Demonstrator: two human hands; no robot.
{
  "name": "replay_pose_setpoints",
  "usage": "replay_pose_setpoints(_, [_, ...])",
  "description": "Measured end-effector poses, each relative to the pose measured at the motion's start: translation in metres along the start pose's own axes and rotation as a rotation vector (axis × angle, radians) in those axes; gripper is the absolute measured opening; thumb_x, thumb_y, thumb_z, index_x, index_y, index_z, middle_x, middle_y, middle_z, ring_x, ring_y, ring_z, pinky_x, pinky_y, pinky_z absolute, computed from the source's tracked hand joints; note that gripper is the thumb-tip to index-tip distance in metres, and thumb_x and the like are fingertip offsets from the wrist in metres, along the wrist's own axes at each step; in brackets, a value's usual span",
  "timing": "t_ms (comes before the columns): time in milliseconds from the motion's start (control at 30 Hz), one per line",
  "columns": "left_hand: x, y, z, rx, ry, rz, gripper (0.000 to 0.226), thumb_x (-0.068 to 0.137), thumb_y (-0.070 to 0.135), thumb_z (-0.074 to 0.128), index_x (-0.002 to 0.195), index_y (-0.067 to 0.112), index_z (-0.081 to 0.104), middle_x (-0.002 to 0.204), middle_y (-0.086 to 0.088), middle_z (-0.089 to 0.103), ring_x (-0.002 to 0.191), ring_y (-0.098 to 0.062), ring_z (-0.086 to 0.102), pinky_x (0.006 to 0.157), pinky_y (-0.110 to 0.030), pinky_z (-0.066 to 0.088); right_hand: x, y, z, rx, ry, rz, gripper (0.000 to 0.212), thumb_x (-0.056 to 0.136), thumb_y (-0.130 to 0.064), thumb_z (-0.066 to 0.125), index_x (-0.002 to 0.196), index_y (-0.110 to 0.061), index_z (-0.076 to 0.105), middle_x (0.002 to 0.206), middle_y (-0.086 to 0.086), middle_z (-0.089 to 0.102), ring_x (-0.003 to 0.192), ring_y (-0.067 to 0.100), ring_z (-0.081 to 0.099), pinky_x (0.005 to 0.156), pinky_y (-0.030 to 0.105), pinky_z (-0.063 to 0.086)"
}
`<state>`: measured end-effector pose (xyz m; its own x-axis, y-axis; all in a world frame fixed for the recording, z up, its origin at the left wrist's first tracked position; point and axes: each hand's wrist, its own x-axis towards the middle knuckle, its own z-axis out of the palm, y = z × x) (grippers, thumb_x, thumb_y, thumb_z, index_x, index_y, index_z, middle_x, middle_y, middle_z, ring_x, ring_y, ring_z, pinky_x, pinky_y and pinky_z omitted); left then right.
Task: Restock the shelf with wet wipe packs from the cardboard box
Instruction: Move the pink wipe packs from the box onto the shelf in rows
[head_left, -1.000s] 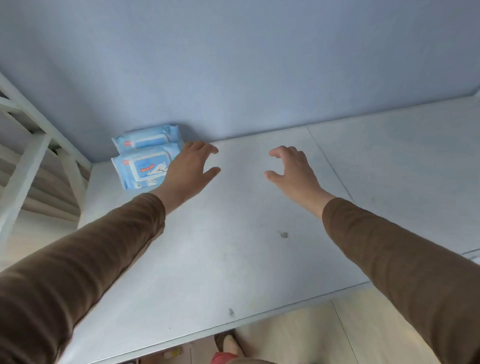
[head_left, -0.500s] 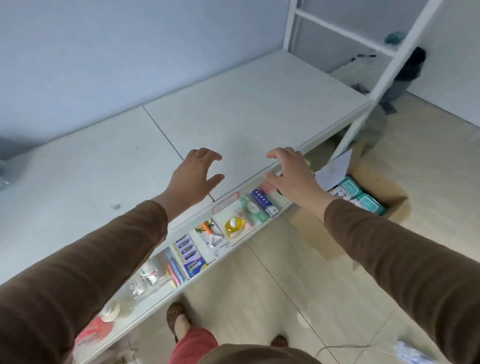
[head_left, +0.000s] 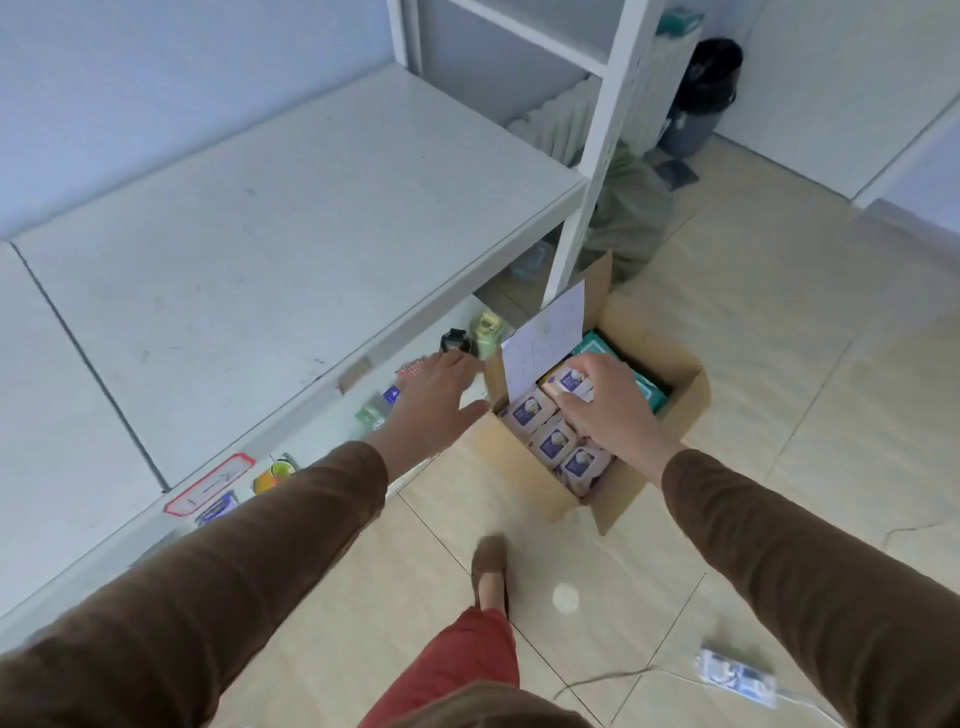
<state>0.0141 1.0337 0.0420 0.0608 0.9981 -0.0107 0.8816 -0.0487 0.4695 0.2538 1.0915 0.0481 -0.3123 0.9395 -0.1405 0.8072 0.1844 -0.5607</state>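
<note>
Right hand (head_left: 613, 410): fingers curled on a wipe pack (head_left: 571, 382) in the cardboard box (head_left: 639, 483).
Left hand (head_left: 434, 400): fingers held apart, nothing gripped, beside the box.

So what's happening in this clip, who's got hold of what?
A person is bent over an open cardboard box on the floor beside a white shelf. The right hand is down inside the box, fingers closing on a white-and-purple wet wipe pack; more such packs and some teal packs lie beside it. The left hand reaches open toward the box's near edge, holding nothing. No pack has been lifted out yet.
</note>
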Motion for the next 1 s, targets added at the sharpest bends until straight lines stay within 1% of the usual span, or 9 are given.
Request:
replay_pose_setpoints(133, [0.053,0.013,0.049,-0.057,-0.114,-0.048,0.045,0.09,0.033,0.066,0.131,0.019,0.055,0.132,0.0,0.054,0.122,-0.022,0.048,0.102,-0.036,0.041,0.035,0.06,-0.009,0.047,-0.043,0.133,0.038,0.093,-0.028,0.066,0.128,-0.022,0.053,0.126,-0.002,0.055,0.119,0.017,0.05,0.097,0.033,0.045])
replay_pose_setpoints(267, [0.096,0.028,0.085,-0.098,-0.207,-0.149,0.047,0.089,0.031,0.066,0.132,0.018,0.054,0.133,-0.004,0.053,0.124,-0.025,0.047,0.103,-0.039,0.041,0.064,0.112,-0.016,0.092,-0.102,0.232,0.042,0.092,-0.036,0.066,0.13,-0.024,0.052,0.124,-0.004,0.054,0.114,0.015,0.054,0.087,0.029,0.046])
replay_pose_setpoints(367, [0.121,0.037,0.114,-0.115,-0.271,-0.228,0.049,0.09,0.032,0.065,0.134,0.016,0.051,0.134,-0.006,0.052,0.124,-0.026,0.046,0.103,-0.039,0.04,0.089,0.149,-0.019,0.11,-0.161,0.251,0.042,0.094,-0.028,0.065,0.132,-0.02,0.051,0.121,-0.005,0.052,0.117,0.016,0.055,0.088,0.026,0.043])
replay_pose_setpoints(500, [0.146,0.047,0.157,-0.145,-0.304,-0.385,0.048,0.089,0.031,0.064,0.134,0.016,0.051,0.129,-0.006,0.053,0.12,-0.026,0.049,0.099,-0.04,0.044,0.127,0.197,-0.017,0.137,-0.254,0.261,0.046,0.094,-0.027,0.064,0.137,-0.02,0.049,0.135,-0.002,0.055,0.121,0.013,0.054,0.088,0.025,0.04])
replay_pose_setpoints(600, [0.162,0.057,0.196,-0.174,-0.314,-0.525,0.053,0.088,0.034,0.064,0.136,0.018,0.049,0.128,-0.005,0.053,0.119,-0.025,0.051,0.097,-0.039,0.046,0.157,0.231,-0.014,0.116,-0.35,0.239,0.05,0.096,-0.026,0.062,0.143,-0.017,0.046,0.14,0.001,0.053,0.123,0.014,0.052,0.089,0.023,0.036])
replay_pose_setpoints(700, [0.175,0.06,0.241,-0.231,-0.313,-0.657,0.049,0.086,0.034,0.062,0.131,0.019,0.052,0.127,-0.005,0.056,0.115,-0.027,0.055,0.093,-0.042,0.049,0.189,0.265,-0.002,0.081,-0.454,0.192,0.051,0.096,-0.024,0.061,0.144,-0.013,0.045,0.141,0.004,0.052,0.129,0.02,0.051,0.094,0.027,0.04])
replay_pose_setpoints(800, [0.185,0.052,0.285,-0.277,-0.292,-0.771,0.04,0.082,0.034,0.061,0.118,0.017,0.057,0.114,-0.008,0.061,0.103,-0.03,0.06,0.085,-0.044,0.053,0.222,0.295,0.022,0.019,-0.513,0.164,0.049,0.095,-0.023,0.062,0.14,-0.011,0.048,0.137,0.007,0.055,0.124,0.024,0.055,0.094,0.03,0.042])
replay_pose_setpoints(933, [0.191,0.024,0.331,-0.343,-0.216,-0.958,0.03,0.081,0.027,0.066,0.107,0.013,0.065,0.102,-0.005,0.066,0.09,-0.024,0.062,0.071,-0.032,0.049,0.262,0.326,0.066,0.036,-0.573,0.178,0.057,0.094,-0.026,0.064,0.146,-0.013,0.043,0.147,0.005,0.05,0.13,0.023,0.052,0.099,0.03,0.041])
replay_pose_setpoints(1000, [0.194,0.008,0.352,-0.346,-0.174,-1.02,0.023,0.08,0.028,0.067,0.097,0.015,0.06,0.096,-0.003,0.064,0.088,-0.023,0.061,0.067,-0.029,0.044,0.28,0.34,0.089,0.034,-0.594,0.189,0.061,0.094,-0.025,0.065,0.148,-0.012,0.04,0.15,0.006,0.047,0.133,0.024,0.049,0.102,0.029,0.039])
